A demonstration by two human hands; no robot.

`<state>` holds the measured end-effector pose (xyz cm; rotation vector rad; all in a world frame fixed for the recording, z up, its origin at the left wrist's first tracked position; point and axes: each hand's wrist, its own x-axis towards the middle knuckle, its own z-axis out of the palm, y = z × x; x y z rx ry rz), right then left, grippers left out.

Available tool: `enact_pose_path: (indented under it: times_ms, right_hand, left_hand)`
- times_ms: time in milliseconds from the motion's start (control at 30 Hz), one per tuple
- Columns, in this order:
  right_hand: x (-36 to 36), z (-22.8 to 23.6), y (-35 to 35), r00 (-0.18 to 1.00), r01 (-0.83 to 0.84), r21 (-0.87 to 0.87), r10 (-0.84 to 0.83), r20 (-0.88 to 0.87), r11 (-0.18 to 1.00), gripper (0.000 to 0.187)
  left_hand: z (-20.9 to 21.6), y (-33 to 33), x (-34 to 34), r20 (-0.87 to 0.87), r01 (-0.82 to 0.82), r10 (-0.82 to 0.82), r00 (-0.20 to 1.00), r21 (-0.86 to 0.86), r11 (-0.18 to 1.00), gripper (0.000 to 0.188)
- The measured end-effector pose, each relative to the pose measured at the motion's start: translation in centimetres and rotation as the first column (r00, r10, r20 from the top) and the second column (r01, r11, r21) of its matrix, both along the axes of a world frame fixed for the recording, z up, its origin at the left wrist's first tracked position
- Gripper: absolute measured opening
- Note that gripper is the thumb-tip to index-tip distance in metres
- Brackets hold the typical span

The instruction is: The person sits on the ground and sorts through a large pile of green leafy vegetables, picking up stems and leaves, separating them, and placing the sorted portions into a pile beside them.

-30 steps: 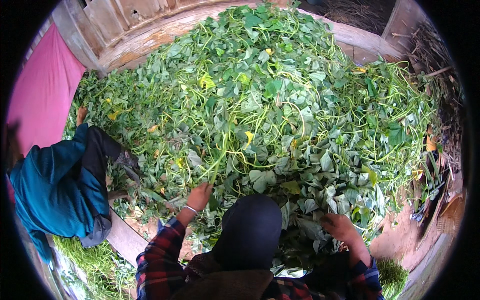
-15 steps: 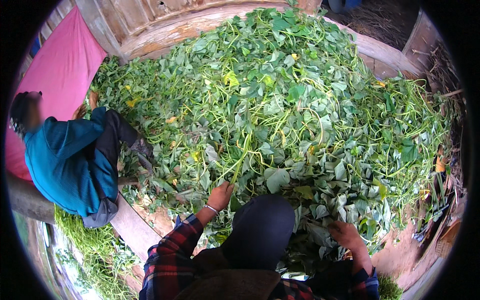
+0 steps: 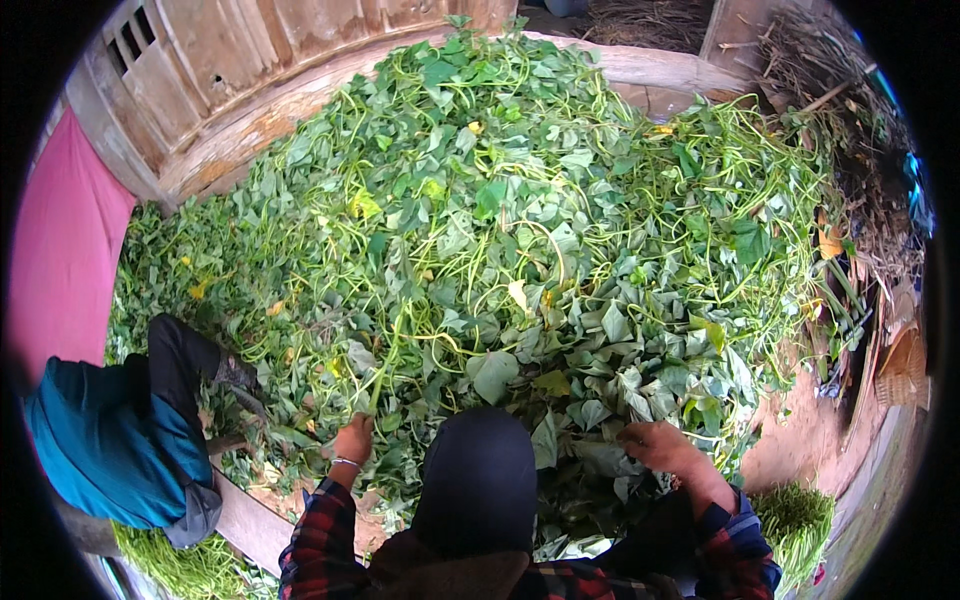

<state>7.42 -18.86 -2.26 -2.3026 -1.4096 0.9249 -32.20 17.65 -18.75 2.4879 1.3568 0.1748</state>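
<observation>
A large heap of leafy green vines spreads in front of me. My left hand, with a band at its wrist, is closed round the lower end of a pale green vine stem that runs up into the heap. My right hand is at the near right of the heap, its fingers curled down against shaded leaves; what they grip, if anything, is hidden. Between my hands rises my dark-clad knee, in front of part of the leaves.
At the left sits a person in a teal top, beside a pink cloth. Wooden panels and a thick beam border the back. Dry sticks and a woven basket are at the right. Bundles of green stems lie low on both sides.
The view has turned to the right, so the heap and the person sit farther left. My left hand has drawn slightly back toward me with the stem; my right hand has moved a little forward over the leaves.
</observation>
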Motion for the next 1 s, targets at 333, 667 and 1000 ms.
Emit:
enact_pose_path:
  times_ms: [333,667,1000]
  right_hand:
    - [-0.5,-0.1,0.2,0.995,-0.074,0.002,0.074,0.065,0.997,0.024]
    - [-0.5,-0.6,-0.1,0.995,-0.046,-0.059,0.051,0.09,0.997,0.027]
    - [0.0,-0.7,0.2,0.999,0.012,-0.12,-0.017,-0.045,0.993,0.026]
  left_hand:
    - [-2.6,3.2,2.0,-0.066,0.08,-0.09,0.994,-0.133,0.988,0.029]
    - [-0.1,6.8,20.2,0.34,0.13,-0.097,0.936,-0.075,0.989,0.035]
    - [-5.3,11.3,33.8,0.364,-0.122,0.294,0.884,-0.428,0.896,0.08]
